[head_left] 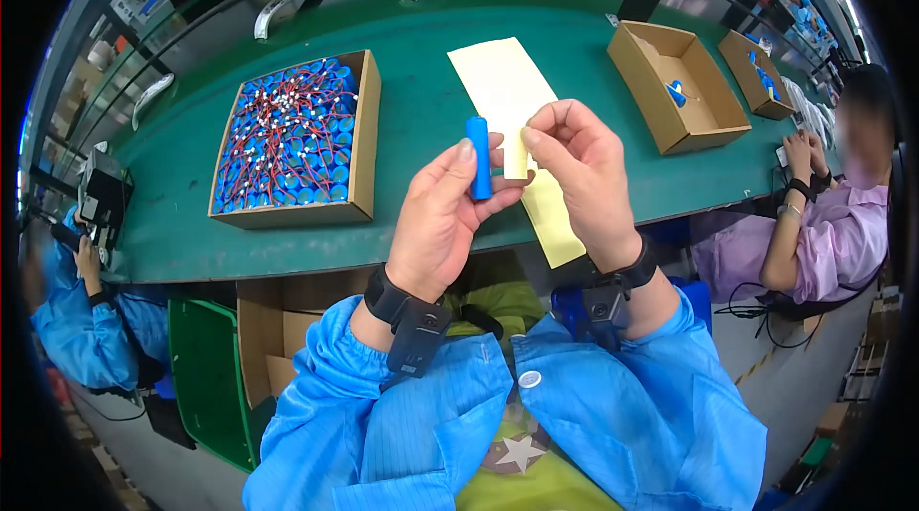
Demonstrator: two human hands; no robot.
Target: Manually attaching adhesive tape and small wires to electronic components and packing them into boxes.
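Note:
Between the fingers and thumb of my left hand is a blue cylindrical battery cell, held upright. My right hand pinches a small pale yellow strip just right of the cell; the left fingertips reach behind it. Below and beyond both hands lies a long pale yellow sheet, its near end hanging past the table edge. To the left stands a cardboard box packed with blue cells that have red wires and white connectors.
On the green table, an open cardboard box at the right holds a blue piece, with a smaller box beyond it. A person in pink sits at right, another in blue at left. A green crate stands below.

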